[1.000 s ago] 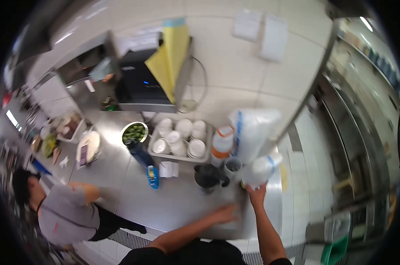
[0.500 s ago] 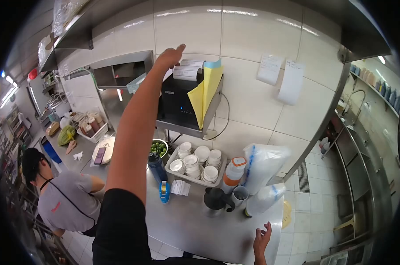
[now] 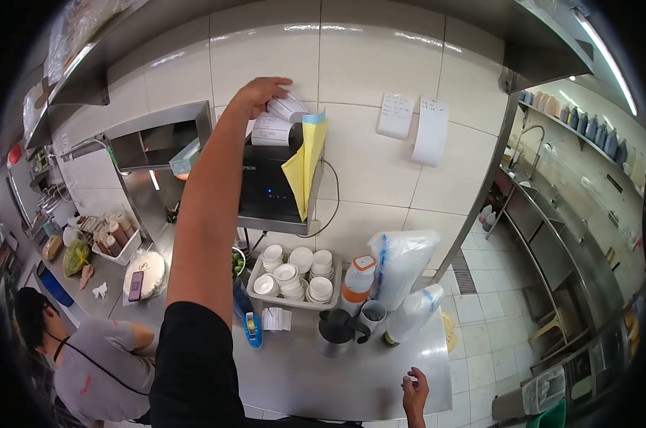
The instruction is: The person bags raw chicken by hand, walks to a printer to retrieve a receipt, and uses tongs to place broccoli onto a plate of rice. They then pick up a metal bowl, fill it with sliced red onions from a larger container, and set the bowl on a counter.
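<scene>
**Left hand [image 3: 257, 96] now at the paper slips [image 3: 271, 135]**

Head view. Your left hand has come down from just above the printer [image 3: 273, 187] to the slips at its top edge, where one raised slip [image 3: 287, 107] now stands fanned. The work therefore sits at that paper. Your fingers touch it; with your thumb hidden, a grip cannot be confirmed. Your right hand [image 3: 416, 392] hangs half-curled, fingers apart, nothing evident in it, over the near right corner of the steel counter [image 3: 344, 396].

Lettering: the printer's front reads "PSON", the first letter behind your forearm [image 3: 212, 221], consistent with Epson. The slips' print and the handwriting on two wall notes [image 3: 396, 114] are illegible. Blue print on the plastic sleeve [image 3: 412, 257], by the counter's far right corner, cannot be read.
</scene>
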Demonstrator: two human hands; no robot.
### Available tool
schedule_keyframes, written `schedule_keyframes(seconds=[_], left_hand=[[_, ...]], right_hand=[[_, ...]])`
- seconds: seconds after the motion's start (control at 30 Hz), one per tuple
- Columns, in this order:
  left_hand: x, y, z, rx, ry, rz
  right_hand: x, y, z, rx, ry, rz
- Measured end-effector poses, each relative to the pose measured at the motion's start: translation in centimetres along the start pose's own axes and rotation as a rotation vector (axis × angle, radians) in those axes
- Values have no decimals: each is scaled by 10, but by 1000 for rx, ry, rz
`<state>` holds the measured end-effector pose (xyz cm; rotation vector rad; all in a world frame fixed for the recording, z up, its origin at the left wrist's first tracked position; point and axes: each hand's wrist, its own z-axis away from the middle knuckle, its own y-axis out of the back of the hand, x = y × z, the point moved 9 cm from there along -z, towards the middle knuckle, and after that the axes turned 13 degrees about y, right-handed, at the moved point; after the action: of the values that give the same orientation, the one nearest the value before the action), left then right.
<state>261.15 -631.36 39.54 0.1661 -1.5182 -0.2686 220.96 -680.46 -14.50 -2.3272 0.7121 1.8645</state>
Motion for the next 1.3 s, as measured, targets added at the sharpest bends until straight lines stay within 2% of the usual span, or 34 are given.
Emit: schedule_keyframes(seconds=[0.07, 0.1, 0.17, 0.23, 0.27, 0.3, 0.37, 0.4, 0.43, 0.47, 0.57, 0.6, 0.67, 0.73, 0.97, 1.07, 1.3], left_hand=[[28, 12, 33, 86, -280, 179], [33, 18, 47, 162, -308, 193], [32, 20, 65, 114, -374, 223], [24, 26, 83, 75, -443, 259], [23, 27, 94, 5, -516, 305], [21, 28, 107, -64, -589, 351], [12, 29, 129, -68, -630, 403], [11, 32, 141, -73, -669, 449], [8, 34, 148, -59, -670, 452], [4, 39, 153, -20, -647, 494], [3, 44, 172, 60, -599, 535], [2, 47, 175, 94, -576, 538], [8, 49, 178, 69, -597, 525], [15, 45, 183, 73, -605, 524], [3, 43, 177, 115, -529, 489], [-10, 36, 171, 127, -436, 347], [-26, 32, 155, 120, -415, 217]], right_hand=[[-7, -18, -6, -21, 16, -28], [-13, -28, -8, -47, 30, -57], [-113, -59, -33, -256, 379, 179], [-199, -79, -67, -305, 606, 155], [-247, -86, -88, -291, 751, 122], [-293, -91, -109, -276, 782, 113], [-391, -102, -142, -190, 947, 114], [-426, -112, -158, -142, 986, 50], [-462, -128, -170, -169, 932, -47], [-492, -146, -183, -181, 904, -8], [-555, -206, -223, -159, 1021, -138], [-572, -222, -225, -190, 941, -147], [-596, -241, -233, -222, 856, -158], [-606, -278, -236, -546, 790, -218], [-597, -291, -258, -548, 666, -465], [-591, -289, -262, -559, 627, -509], [-591, -292, -263, -573, 621, -500]])
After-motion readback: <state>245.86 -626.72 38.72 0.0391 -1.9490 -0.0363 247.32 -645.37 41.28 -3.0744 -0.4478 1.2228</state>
